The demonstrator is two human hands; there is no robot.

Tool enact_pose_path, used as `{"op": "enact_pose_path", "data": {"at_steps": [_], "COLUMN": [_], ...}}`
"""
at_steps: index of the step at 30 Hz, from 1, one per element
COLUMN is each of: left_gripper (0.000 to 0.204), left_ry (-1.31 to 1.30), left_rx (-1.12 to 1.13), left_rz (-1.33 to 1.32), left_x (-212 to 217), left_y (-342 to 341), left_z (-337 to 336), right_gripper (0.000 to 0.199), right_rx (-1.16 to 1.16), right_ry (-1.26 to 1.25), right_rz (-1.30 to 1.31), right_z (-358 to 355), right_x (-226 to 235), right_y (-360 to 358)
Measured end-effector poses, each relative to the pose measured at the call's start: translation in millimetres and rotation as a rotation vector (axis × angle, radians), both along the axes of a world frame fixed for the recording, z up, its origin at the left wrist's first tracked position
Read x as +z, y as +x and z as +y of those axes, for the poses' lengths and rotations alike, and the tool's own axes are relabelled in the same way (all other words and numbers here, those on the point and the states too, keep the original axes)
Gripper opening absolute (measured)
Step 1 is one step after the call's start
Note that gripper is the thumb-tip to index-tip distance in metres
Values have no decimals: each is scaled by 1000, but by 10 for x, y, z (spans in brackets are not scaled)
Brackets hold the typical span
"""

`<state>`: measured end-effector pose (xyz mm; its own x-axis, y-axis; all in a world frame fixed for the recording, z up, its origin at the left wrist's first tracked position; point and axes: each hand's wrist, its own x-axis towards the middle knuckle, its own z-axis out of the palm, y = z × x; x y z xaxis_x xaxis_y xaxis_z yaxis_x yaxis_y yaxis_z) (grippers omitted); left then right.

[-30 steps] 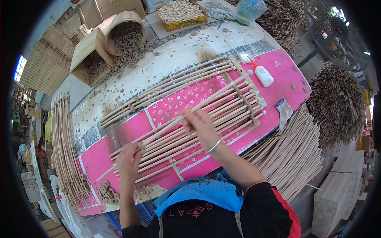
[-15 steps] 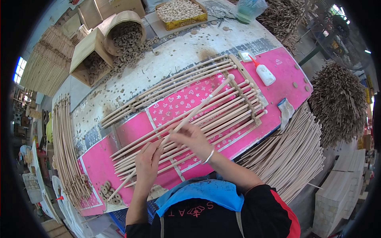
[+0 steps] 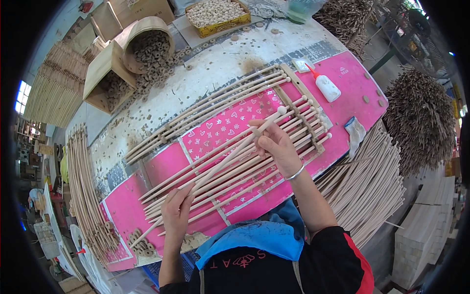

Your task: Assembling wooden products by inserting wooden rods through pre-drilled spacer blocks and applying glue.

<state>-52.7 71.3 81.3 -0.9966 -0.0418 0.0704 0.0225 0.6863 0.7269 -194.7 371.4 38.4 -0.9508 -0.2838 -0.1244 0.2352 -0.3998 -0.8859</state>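
A long pale wooden rod [image 3: 223, 163] with a round ball [image 3: 281, 110] at its far right end lies slantwise between my hands. My left hand [image 3: 176, 209] is closed around its lower left part. Near the ball end, my right hand [image 3: 277, 146] grips a small wooden ring [image 3: 257, 131] on the rod between thumb and fingers. Under it, several ball-ended rods [image 3: 267, 153] rest side by side in a notched wooden rack [image 3: 307, 128] on the pink table cover [image 3: 350, 88]. Other rods [image 3: 210, 100] lie behind them.
A white glue bottle with red tip [image 3: 327, 88] stands at right. Wooden rings spill from a round tub [image 3: 149, 41] and a box [image 3: 108, 81]. Balls fill a yellow tray [image 3: 218, 17]. Bundled rods [image 3: 362, 181] lie at right, more rods [image 3: 90, 181] at left, a ring pile [image 3: 142, 244] near left.
My right hand has moved up and right along the rod, toward the ball end, with the ring. My left hand has shifted slightly down and left, so the hands are farther apart.
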Motion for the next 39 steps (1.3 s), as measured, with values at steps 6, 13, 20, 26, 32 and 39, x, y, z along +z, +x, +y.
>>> {"op": "enact_pose_path", "data": {"at_steps": [6, 13, 20, 26, 32, 39], "left_gripper": [30, 29, 27, 28, 29, 30], "left_ry": [-1, -13, -87, -156, -153, -179], "left_rx": [-22, -31, -130, -179, -194, -189], "left_rz": [17, 28, 62, 197, 184, 157], "left_x": [-52, -104, -205, -628, -943, -1058], "left_y": [-76, -241, -692, -1468, -1862, -1918], "left_z": [5, 22, 71, 299, 538, 645], "right_gripper": [27, 24, 22, 21, 21, 20], "right_rx": [-51, -34, -303, -414, -378, -360], "right_ry": [105, 86, 377, 340, 337, 310], "right_rz": [-42, -19, 35, 115, 106, 126], "right_z": [58, 196, 324, 467, 578, 638], "right_x": [-60, -86, -120, -171, -225, -282], "right_y": [-32, -79, -138, -128, -42, -17]}}
